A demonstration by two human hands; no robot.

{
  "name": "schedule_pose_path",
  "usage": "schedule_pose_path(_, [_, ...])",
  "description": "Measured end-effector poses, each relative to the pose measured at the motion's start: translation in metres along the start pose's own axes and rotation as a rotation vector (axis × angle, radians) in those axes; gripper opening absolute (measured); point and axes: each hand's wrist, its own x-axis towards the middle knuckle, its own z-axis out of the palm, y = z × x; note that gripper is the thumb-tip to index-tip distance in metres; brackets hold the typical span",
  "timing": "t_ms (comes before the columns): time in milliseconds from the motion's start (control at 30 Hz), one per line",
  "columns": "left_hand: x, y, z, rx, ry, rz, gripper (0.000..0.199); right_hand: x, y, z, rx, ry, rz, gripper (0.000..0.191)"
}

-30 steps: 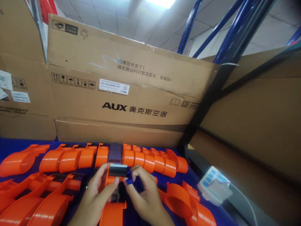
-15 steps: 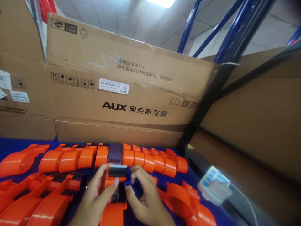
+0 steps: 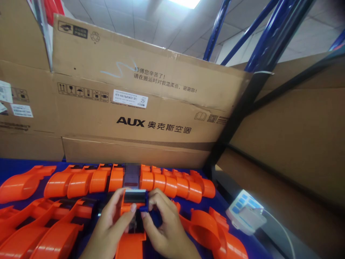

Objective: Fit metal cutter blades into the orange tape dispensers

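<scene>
Low in the middle, an orange tape dispenser has its toothed metal blade and black roller facing up. My left hand is closed around its left side, with the thumb across the front below the roller. At the right end of the roller sits a blue plastic piece, against the orange frame. My right hand pinches this blue piece between thumb and fingers. The dispenser's round orange body shows below, between my wrists.
Several orange tape dispensers stand in rows on the blue surface, left, right and behind my hands. A dark grey object stands in the back row. Cardboard boxes form the back wall. A white power strip with a cable lies right, near a dark post.
The blue piece has moved slightly left, closer against the dispenser's frame, and my right fingers have shifted with it. My left hand has hardly moved.
</scene>
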Motion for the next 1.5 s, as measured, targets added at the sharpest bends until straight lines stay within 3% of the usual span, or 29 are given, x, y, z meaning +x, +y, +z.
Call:
schedule_pose_path(100, [0.002, 0.002, 0.001, -0.065, -0.034, -0.027, 0.038, -0.001, -0.001, -0.002, 0.063, -0.009, 0.021, 0.010])
schedule_pose_path(200, [0.003, 0.005, 0.003, -0.141, -0.016, -0.078, 0.047, -0.004, 0.002, -0.004, 0.209, 0.053, 0.057, 0.015])
schedule_pose_path(333, [0.005, 0.004, 0.007, -0.217, 0.007, -0.067, 0.065, -0.003, 0.004, -0.001, 0.489, 0.134, 0.263, 0.028])
schedule_pose_path(467, [0.005, 0.002, 0.009, -0.259, -0.080, -0.066, 0.065, 0.002, 0.001, 0.000, 0.810, -0.009, 0.461, 0.045])
schedule_pose_path(633, [-0.002, 0.004, 0.008, -0.260, -0.256, -0.090, 0.067, 0.005, 0.005, -0.002, 1.049, -0.104, 0.477, 0.049])
schedule_pose_path(800, [-0.011, 0.005, 0.008, -0.320, -0.380, -0.074, 0.070, 0.002, 0.005, 0.000, 0.978, -0.130, 0.456, 0.047])
schedule_pose_path(1033, [-0.006, 0.009, 0.008, -0.283, -0.306, -0.122, 0.056, 0.000, 0.003, 0.004, 0.814, -0.143, 0.397, 0.038])
schedule_pose_path(1267, [-0.009, 0.014, 0.011, -0.252, -0.158, -0.093, 0.052, 0.000, 0.002, 0.010, 0.859, -0.163, 0.394, 0.038])
schedule_pose_path(1500, [-0.009, 0.016, 0.014, -0.264, -0.122, -0.109, 0.052, -0.003, 0.002, 0.015, 0.845, -0.172, 0.396, 0.034])
